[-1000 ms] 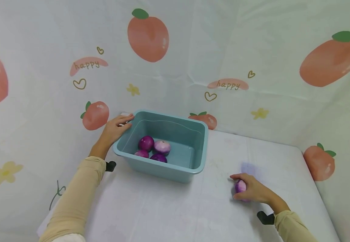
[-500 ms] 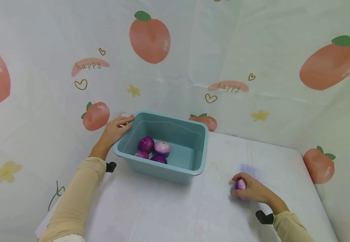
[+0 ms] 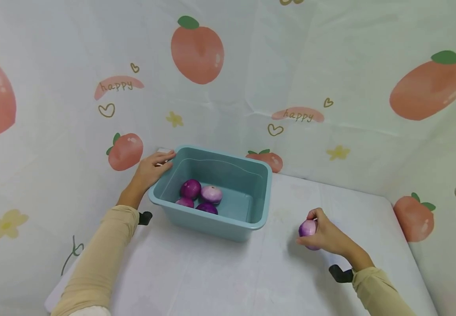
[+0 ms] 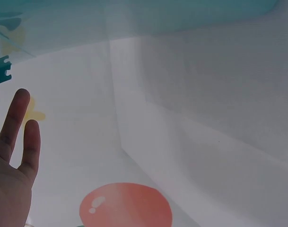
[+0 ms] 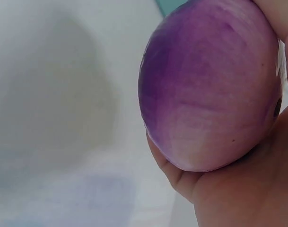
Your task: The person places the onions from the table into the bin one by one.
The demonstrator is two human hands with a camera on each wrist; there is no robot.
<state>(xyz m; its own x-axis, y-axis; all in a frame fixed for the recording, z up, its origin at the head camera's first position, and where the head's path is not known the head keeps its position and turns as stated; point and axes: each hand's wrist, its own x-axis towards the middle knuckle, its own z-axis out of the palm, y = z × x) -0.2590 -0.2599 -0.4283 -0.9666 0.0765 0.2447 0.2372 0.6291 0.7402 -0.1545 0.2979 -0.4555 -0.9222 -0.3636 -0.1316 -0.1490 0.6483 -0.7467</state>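
Observation:
My right hand (image 3: pixel 326 235) grips a red onion (image 3: pixel 308 228) between thumb and fingers, held a little above the white tabletop, right of the blue-green plastic bin. In the right wrist view the onion (image 5: pixel 210 90) looks large, purple on one side and paler on the other, and covers part of the fingers. My left hand (image 3: pixel 147 172) rests against the left rim of the bin (image 3: pixel 212 221). Two of its fingers (image 4: pixel 32 146) show straight in the left wrist view. Several red onions (image 3: pixel 211 194) lie together in the bin's left half, one partly hidden by the front wall.
The bin stands on a white-covered table (image 3: pixel 212 276), close to the fruit-print backdrop (image 3: pixel 244 66). A small pale object (image 3: pixel 165 150) shows behind my left fingers. A faint purple stain (image 5: pixel 103 198) marks the cloth in the right wrist view.
My right hand has closed more around the onion and raised it off the table, shifting it slightly away from me and left. My left hand stays at the bin's rim.

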